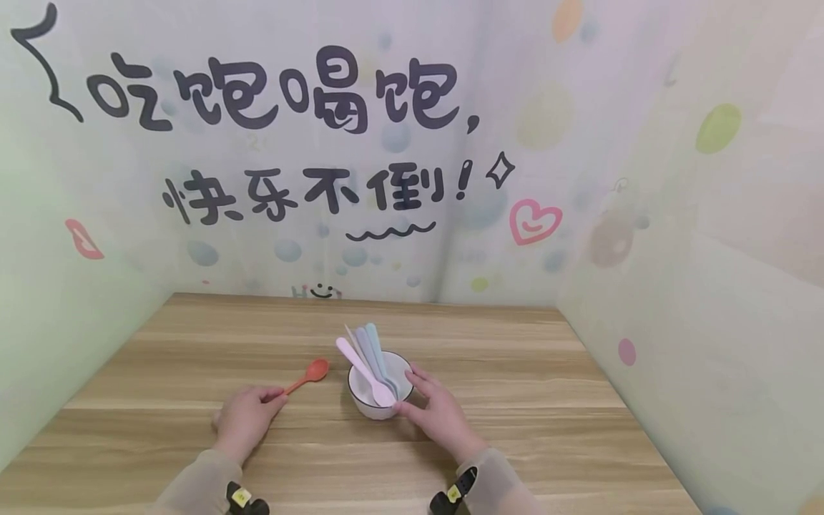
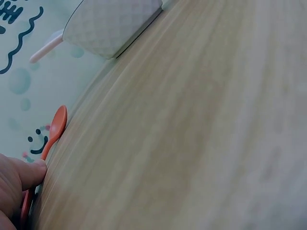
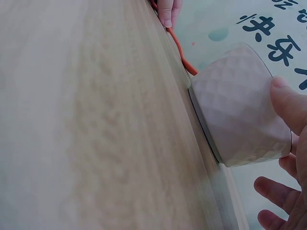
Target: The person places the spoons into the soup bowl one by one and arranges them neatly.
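Note:
An orange spoon [image 1: 317,370] lies on the table, bowl end pointing away and to the right. My left hand [image 1: 247,418] pinches its handle between thumb and fingers; the handle's end is hidden beneath the hand. To the right stands a white bowl [image 1: 372,413] with a dark rim and a dimpled outside. A pink spoon [image 1: 360,366], a lavender spoon [image 1: 367,347], a light blue spoon [image 1: 373,342] and a thin pale handle [image 1: 351,335] lean in it toward the back left. My right hand [image 1: 440,413] holds the bowl's right side, thumb at the near rim [image 3: 278,86].
The wood-grain table [image 1: 515,372] runs back to a printed wall [image 1: 489,272] with dark lettering. Another wall [image 1: 676,322] borders the table on the right, and one [image 1: 77,315] on the left. Each wrist wears a small black camera [image 1: 453,491] on a strap.

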{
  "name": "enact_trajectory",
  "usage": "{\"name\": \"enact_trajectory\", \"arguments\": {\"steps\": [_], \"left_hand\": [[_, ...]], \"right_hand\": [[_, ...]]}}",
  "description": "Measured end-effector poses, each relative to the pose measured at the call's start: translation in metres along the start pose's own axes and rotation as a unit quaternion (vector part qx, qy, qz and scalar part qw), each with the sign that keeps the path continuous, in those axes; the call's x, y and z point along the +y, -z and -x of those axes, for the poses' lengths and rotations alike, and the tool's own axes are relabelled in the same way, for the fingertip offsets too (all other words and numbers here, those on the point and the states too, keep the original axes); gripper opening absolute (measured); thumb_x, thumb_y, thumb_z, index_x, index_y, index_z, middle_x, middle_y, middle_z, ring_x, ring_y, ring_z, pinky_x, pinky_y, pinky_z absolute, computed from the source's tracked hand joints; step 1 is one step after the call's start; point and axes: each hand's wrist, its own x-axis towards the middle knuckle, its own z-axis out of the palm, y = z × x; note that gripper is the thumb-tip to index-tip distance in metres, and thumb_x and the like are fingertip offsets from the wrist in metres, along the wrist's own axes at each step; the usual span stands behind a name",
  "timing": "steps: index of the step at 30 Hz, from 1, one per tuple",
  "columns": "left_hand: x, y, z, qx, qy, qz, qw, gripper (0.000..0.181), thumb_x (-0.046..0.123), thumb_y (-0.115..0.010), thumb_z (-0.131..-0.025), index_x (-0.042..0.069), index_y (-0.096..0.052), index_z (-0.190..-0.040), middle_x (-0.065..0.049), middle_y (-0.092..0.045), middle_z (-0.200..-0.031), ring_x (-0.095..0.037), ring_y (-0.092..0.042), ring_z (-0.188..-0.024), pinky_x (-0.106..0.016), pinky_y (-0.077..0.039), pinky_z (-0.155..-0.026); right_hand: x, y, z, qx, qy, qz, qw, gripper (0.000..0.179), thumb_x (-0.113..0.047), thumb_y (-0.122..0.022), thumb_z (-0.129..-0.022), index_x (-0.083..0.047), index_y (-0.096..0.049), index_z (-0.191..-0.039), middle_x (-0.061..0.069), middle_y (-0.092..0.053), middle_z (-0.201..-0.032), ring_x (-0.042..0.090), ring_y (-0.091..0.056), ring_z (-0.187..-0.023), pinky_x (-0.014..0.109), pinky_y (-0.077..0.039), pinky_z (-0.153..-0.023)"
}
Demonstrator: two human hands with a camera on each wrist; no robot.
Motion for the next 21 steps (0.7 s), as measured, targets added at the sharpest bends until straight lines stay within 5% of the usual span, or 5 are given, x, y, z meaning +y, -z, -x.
{"name": "enact_trajectory", "arguments": {"steps": [21], "left_hand": [[-0.0006,0.0013,0.0004,0.005,-0.004,0.004,1.0000,0.029,0.038,-0.066,-0.090,0.014,-0.074,-0.103,-0.013,-0.065,-0.108,-0.039,-0.053,-0.104,-0.055,-0.026,-0.077]], "right_hand": [[-0.0008,0.0003,0.0000,0.000,0.000,0.006,1.0000,0.072,-0.049,-0.069,-0.084,-0.006,-0.051,-0.139,0.007,-0.041,-0.149,0.031,-0.036,-0.137,0.050,-0.031,-0.108]]}}
